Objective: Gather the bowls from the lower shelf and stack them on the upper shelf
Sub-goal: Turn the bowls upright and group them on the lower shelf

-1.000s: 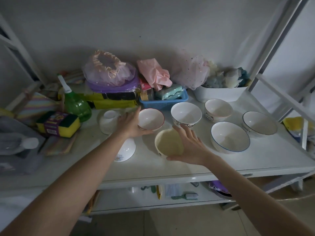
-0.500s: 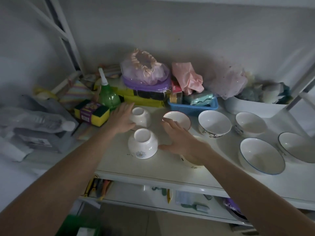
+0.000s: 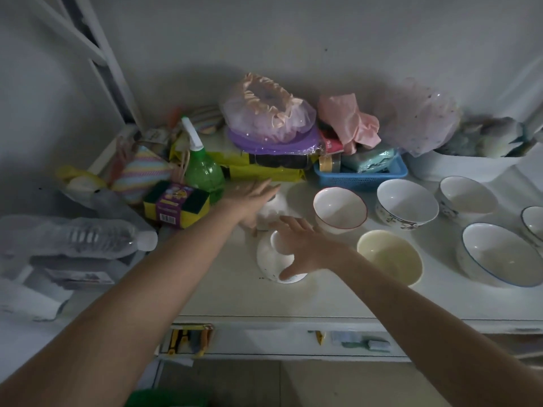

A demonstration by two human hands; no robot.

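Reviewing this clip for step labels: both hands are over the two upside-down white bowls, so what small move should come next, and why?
Probably close the right hand around the nearer upside-down bowl and lift it. Its spread fingers already lie over that bowl's base, thumb down at the side, while the left hand reaches over the farther upside-down bowl.

Both arms outstretched; left hand (image 3: 252,202) flat, fingers extended; right hand (image 3: 305,250) spread, fingers loosely curved.
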